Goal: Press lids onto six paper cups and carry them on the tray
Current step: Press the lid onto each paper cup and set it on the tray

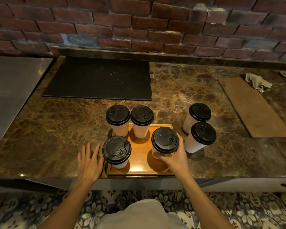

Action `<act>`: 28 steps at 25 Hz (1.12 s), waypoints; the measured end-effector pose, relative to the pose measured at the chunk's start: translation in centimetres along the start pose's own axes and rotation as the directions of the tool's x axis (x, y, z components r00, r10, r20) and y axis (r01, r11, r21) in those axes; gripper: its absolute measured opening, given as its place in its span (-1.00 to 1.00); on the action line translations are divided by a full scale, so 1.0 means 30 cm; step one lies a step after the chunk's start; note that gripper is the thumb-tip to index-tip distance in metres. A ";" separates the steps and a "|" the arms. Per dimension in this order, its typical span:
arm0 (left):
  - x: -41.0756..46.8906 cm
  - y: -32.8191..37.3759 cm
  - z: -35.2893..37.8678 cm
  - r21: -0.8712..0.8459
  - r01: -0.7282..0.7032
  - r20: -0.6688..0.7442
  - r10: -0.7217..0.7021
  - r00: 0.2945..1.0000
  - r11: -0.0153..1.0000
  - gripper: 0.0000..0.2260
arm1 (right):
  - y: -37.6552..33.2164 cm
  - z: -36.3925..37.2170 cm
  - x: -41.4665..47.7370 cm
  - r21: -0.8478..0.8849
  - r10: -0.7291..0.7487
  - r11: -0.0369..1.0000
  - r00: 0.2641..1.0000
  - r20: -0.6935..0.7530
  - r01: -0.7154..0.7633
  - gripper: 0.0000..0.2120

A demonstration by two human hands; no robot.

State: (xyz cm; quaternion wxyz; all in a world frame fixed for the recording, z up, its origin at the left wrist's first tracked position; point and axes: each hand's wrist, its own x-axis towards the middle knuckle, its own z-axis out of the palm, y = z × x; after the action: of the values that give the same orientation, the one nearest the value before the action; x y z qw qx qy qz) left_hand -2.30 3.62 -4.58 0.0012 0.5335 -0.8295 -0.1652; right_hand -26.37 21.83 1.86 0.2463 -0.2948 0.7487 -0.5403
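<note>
Grey shirt nearest, facing the tray. Holding a capped cup at its near-right corner, right hand curled round the wall; left hand spread open just left. Probably light, crushable: grip mid-wall, gently.

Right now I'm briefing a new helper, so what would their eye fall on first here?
Pale paper cups with black plastic lids stand out: three stand on the rectangular wooden tray at the near edge of the brown marble counter, two more to the tray's right. The right hand grips a fourth cup over the tray; the left hand lies flat beside it.
</note>
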 end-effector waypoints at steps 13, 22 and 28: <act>-0.024 0.022 0.006 0.059 0.019 0.011 -0.020 1.000 0.998 -0.49 | 0.001 0.061 -0.042 -0.054 0.014 0.998 0.999 0.028 -0.013 -0.14; -0.028 0.021 0.010 0.079 0.008 -0.031 -0.006 0.999 0.997 -0.49 | -0.027 0.153 -0.064 -0.105 0.050 0.994 0.993 0.105 -0.039 -0.15; -0.023 0.016 0.027 0.091 0.011 -0.049 -0.006 0.999 0.996 -0.48 | -0.017 0.172 -0.079 -0.111 0.034 0.994 0.994 0.105 -0.023 -0.13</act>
State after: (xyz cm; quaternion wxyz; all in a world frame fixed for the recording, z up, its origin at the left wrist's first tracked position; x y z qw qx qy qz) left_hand -2.58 4.62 -5.10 -0.0036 0.5404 -0.8336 -0.1143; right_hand -21.05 19.96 0.93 0.2769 -0.3255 0.7673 -0.4782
